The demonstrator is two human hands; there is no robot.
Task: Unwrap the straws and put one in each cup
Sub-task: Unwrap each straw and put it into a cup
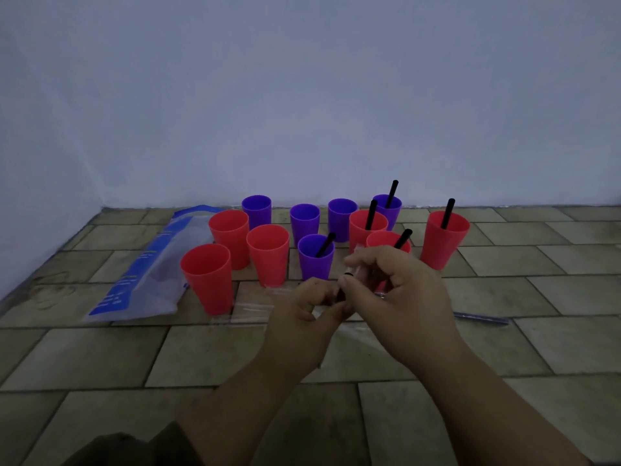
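Straw (342, 289) gripped low in my left hand (309, 307); my right hand (400, 297) pinches the clear wrapper (359, 254) just above it so I can strip it off.

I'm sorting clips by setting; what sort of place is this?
Probably an indoor room, at floor level: a brick-pattern tiled floor meets a bare pale wall, and the plastic cups stand directly on the tiles.
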